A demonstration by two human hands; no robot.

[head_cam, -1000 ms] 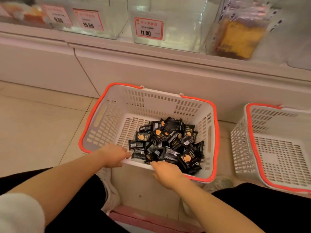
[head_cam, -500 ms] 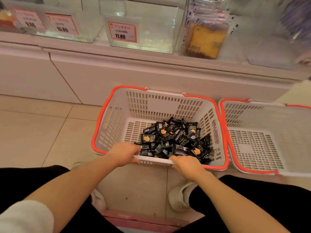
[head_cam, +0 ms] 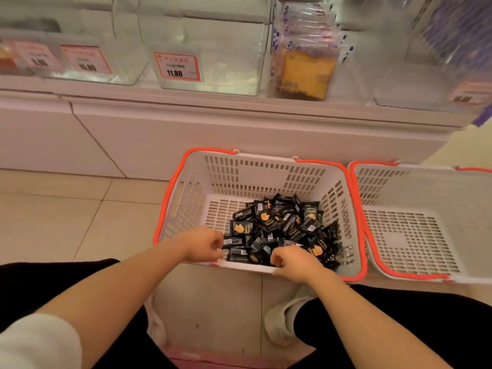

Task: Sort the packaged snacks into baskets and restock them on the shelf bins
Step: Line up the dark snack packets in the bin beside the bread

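Observation:
A white basket with an orange rim (head_cam: 266, 177) stands on the floor below the shelf. A pile of small black snack packets (head_cam: 279, 225) with orange pictures fills its near right part. My left hand (head_cam: 205, 245) reaches over the near rim with its fingers curled against the packets at the pile's left edge; a grip on one does not show. My right hand (head_cam: 292, 262) rests on the near rim, fingers hooked inside and thumb under the edge. An empty matching basket (head_cam: 399, 182) stands right beside it.
Clear shelf bins (head_cam: 213, 49) with red price tags (head_cam: 177, 66) line the shelf above. One bin holds yellow packaged snacks (head_cam: 303, 73). My knees in black trousers and white shoes (head_cam: 282, 323) sit close to the basket. Tiled floor (head_cam: 66, 222) lies to the left.
The filled basket has slid right until it touches the empty basket. My left hand has moved off the rim and in toward the packets.

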